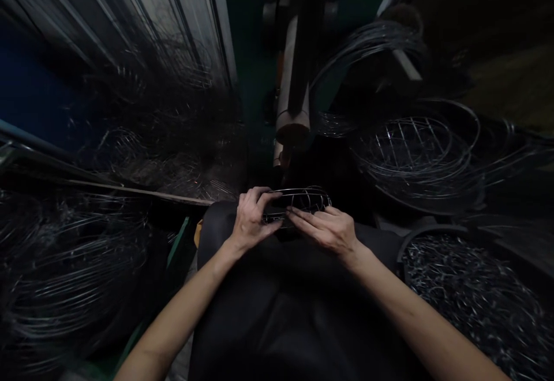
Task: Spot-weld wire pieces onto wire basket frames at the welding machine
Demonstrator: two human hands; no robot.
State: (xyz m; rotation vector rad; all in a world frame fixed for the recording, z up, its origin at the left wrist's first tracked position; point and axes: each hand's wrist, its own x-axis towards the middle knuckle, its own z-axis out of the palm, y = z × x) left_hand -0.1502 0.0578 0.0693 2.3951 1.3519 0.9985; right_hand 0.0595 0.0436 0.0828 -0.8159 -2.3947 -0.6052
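A small round wire basket (307, 196) of thin shiny metal is held above my dark-covered lap. My left hand (256, 215) grips its left side, fingers over the top and thumb beneath. On the near right side my right hand (326, 228) is closed on the basket, its fingers lying along the wire and pointing left. Just beyond the basket stands a machine with a thick cylindrical electrode arm (293, 121) above a thinner rod (278, 154). Parts of the basket's far side blend into the dark.
At right a tub (433, 230) holds many small bent wire pieces. Behind it, large wire rings and a grid (415, 138) lie in a dark pan. Wire frames (78, 288) are heaped at left, near a green bar (178, 242). Coiled wire (381, 34) hangs at upper right.
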